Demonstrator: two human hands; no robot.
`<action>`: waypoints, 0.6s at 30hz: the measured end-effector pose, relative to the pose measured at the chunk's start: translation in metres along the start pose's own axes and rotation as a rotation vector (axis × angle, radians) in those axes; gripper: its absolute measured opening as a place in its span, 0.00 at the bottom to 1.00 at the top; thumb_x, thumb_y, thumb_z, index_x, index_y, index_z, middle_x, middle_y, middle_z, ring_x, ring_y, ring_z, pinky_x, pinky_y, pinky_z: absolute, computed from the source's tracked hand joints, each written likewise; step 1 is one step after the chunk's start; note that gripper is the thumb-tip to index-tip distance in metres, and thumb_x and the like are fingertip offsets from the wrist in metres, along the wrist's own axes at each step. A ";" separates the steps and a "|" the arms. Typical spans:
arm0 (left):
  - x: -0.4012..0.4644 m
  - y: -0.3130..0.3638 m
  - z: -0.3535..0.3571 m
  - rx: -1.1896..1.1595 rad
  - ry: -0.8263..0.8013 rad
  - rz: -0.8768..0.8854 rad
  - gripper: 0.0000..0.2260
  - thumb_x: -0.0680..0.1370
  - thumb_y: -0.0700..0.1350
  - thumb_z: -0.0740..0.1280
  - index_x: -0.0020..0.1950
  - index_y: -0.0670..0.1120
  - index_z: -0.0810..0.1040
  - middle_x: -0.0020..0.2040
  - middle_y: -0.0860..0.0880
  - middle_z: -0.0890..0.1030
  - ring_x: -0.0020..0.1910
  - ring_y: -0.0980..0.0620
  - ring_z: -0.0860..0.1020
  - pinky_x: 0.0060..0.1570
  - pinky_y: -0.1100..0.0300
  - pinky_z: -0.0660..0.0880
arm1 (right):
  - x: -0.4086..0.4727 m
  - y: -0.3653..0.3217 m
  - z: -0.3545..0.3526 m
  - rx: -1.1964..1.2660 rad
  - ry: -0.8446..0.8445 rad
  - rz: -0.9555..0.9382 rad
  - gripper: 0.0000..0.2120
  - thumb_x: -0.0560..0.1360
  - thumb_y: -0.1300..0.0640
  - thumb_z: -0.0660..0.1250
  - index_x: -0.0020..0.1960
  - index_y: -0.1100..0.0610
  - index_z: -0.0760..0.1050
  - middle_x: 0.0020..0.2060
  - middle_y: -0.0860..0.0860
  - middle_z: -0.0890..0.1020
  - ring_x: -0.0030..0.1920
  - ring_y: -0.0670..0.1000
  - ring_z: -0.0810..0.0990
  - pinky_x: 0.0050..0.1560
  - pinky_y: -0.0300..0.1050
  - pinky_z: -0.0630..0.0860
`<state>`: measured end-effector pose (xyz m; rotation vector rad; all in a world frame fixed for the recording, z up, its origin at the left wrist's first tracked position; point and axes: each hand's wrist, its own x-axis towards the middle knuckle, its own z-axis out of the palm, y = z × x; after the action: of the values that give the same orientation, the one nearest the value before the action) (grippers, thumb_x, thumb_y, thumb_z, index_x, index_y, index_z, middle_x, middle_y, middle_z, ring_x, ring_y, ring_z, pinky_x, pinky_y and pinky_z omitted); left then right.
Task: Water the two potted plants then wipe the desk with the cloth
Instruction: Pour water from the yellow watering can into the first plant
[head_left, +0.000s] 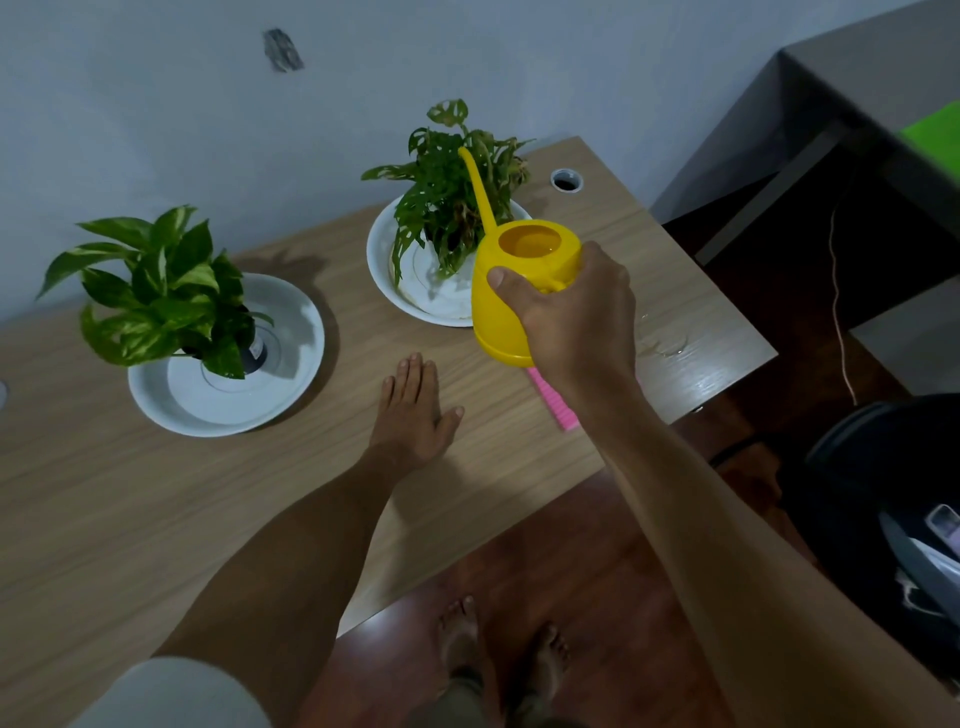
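My right hand (569, 312) grips a yellow watering can (511, 291) held above the desk, its long spout reaching up into the leaves of the right potted plant (452, 182). That plant stands in a white saucer (384, 260). The left potted plant (156, 291), with broad green-and-yellow leaves, stands in its own white saucer (291, 332). My left hand (413, 405) lies flat and open on the wooden desk (156, 493) between the plants. A pink cloth (553, 400) lies on the desk, mostly hidden under my right forearm.
A small puddle of water (665, 345) glistens near the desk's right edge. A cable hole (566, 180) sits at the back right corner. A grey desk (831, 104) and a dark office chair (883, 493) stand to the right. My bare feet are on the wood floor below.
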<state>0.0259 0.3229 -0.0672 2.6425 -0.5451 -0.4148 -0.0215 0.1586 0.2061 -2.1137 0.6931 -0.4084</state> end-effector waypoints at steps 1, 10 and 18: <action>0.000 0.000 0.000 0.000 -0.003 -0.001 0.38 0.84 0.63 0.56 0.85 0.43 0.47 0.85 0.42 0.45 0.85 0.43 0.42 0.81 0.46 0.39 | -0.001 -0.001 0.000 -0.006 0.000 0.000 0.32 0.70 0.40 0.79 0.66 0.59 0.77 0.60 0.53 0.83 0.62 0.55 0.81 0.59 0.46 0.76; 0.000 -0.002 0.000 0.022 -0.024 -0.002 0.38 0.84 0.63 0.55 0.85 0.44 0.45 0.85 0.42 0.43 0.85 0.44 0.41 0.81 0.47 0.39 | -0.009 0.001 -0.016 -0.057 -0.011 0.001 0.32 0.70 0.39 0.79 0.63 0.59 0.78 0.58 0.53 0.83 0.59 0.56 0.81 0.60 0.52 0.78; 0.000 0.000 0.000 0.038 -0.009 0.003 0.38 0.84 0.63 0.54 0.85 0.43 0.45 0.85 0.42 0.43 0.85 0.44 0.41 0.80 0.47 0.38 | -0.006 0.004 -0.031 -0.119 -0.002 0.016 0.32 0.70 0.38 0.78 0.63 0.59 0.77 0.59 0.54 0.82 0.60 0.57 0.80 0.59 0.52 0.77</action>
<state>0.0255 0.3233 -0.0676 2.6772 -0.5655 -0.4197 -0.0433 0.1410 0.2207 -2.2187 0.7489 -0.3634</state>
